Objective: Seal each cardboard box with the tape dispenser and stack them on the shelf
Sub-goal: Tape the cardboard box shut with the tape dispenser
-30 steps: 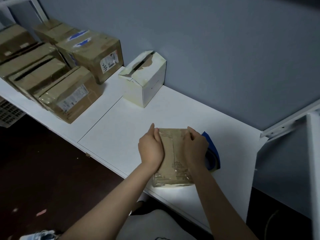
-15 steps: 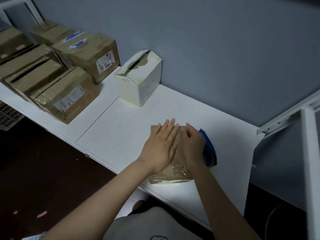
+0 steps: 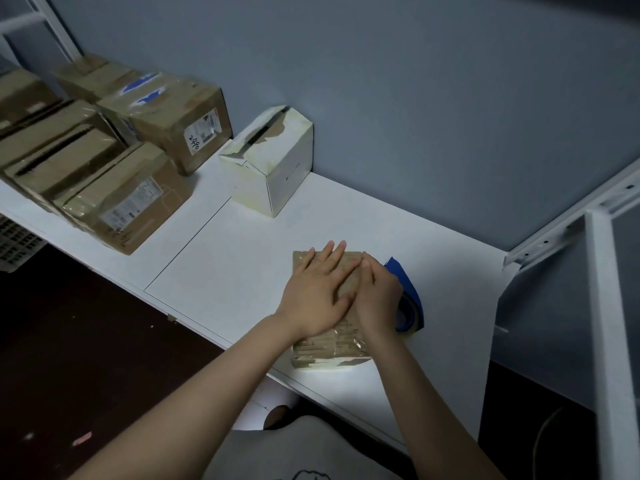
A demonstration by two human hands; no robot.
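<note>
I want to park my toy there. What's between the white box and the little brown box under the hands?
Nothing: the head view shows only bare white tabletop between the white box and little brown box.

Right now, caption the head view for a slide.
Left hand and right hand press the cardboard box beside a tape dispenser.

Your small box (image 3: pixel 329 351) sits on the shelf board (image 3: pixel 242 265), just right of the frame's centre and near the board's front edge. Your left hand (image 3: pixel 318 292) lies flat on its top, and your right hand (image 3: pixel 377 296) lies beside it on the right part of the top. The tape dispenser (image 3: pixel 410 299) is on the board just right of the box, partly behind your right hand. Above centre, a lone box (image 3: pixel 273 171) sits against the wall (image 3: pixel 415 116). A group of boxes (image 3: pixel 131 202) fills the board at upper left. A frame post (image 3: pixel 609 341) runs down the right edge.
</note>
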